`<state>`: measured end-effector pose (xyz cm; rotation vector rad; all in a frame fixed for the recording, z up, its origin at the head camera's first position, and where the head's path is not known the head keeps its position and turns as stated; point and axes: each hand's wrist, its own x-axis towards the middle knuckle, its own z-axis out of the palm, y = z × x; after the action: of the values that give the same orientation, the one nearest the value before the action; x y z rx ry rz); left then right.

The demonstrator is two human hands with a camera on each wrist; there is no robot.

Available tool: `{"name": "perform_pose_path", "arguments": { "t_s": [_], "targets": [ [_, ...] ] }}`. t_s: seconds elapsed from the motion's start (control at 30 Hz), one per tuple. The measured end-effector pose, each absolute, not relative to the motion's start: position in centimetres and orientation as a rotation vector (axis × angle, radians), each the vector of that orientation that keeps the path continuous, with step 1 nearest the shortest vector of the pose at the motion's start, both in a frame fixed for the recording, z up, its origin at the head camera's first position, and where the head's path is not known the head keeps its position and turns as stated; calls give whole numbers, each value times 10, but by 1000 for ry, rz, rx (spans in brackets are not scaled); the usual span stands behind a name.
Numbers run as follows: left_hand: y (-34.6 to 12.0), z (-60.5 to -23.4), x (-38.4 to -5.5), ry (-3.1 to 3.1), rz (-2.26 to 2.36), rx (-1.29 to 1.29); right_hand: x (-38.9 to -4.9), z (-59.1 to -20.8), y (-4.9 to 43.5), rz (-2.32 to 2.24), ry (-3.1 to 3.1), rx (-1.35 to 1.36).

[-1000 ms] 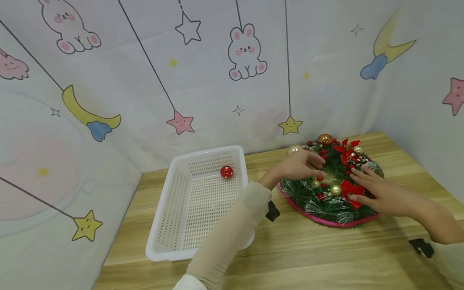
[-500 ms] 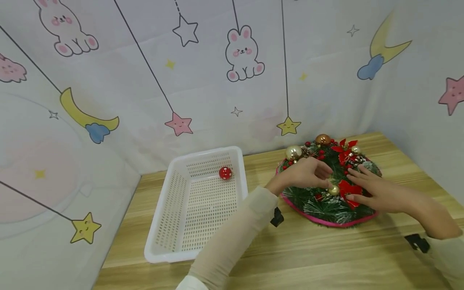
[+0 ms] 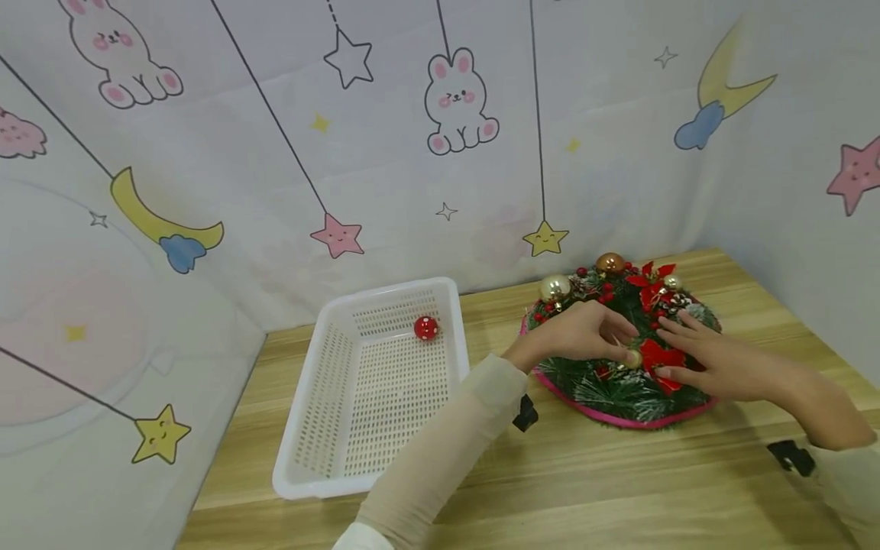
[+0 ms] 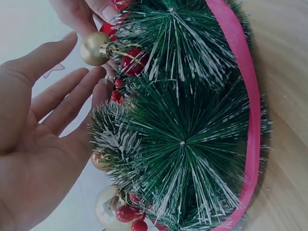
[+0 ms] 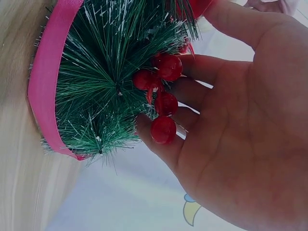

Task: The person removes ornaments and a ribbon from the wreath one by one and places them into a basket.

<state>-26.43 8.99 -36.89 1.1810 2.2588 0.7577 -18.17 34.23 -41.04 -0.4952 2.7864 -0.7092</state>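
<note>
A green Christmas wreath point(image 3: 605, 393) with frosted needles and a pink ribbon point(image 4: 254, 115) round its edge lies on the wooden table. Over its left side reaches my left hand point(image 3: 584, 332), thumb tip right at a small gold ball point(image 4: 94, 48) and loosely bent fingers among the needles. My right hand point(image 3: 732, 365) rests on the right side with spread, nearly straight fingers. Its thumb is at a red poinsettia flower point(image 3: 661, 363); in the right wrist view its fingers lie behind red berries point(image 5: 166, 103). The left hand hides part of the wreath's middle.
Left of the wreath stands a white plastic basket point(image 3: 287, 451) holding a red ball with white dots point(image 3: 426, 328). A curtain point(image 3: 385, 176) printed with rabbits, moons and stars hangs behind the table point(image 3: 584, 489).
My left hand has moved right and slightly down across the wreath, bringing its thumb to the small gold ball. The right hand stays in nearly the same place.
</note>
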Motion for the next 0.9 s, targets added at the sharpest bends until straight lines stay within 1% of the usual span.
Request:
{"name": "perform_pose_path", "arguments": {
  "t_s": [0.57, 0.9],
  "targets": [
    [92, -366, -264, 2311, 628, 1214, -178, -409, 341, -669, 2788, -472],
    [84, -363, -268, 2382, 551, 1269, -179, -412, 339, -666, 2804, -483]
  ]
}}
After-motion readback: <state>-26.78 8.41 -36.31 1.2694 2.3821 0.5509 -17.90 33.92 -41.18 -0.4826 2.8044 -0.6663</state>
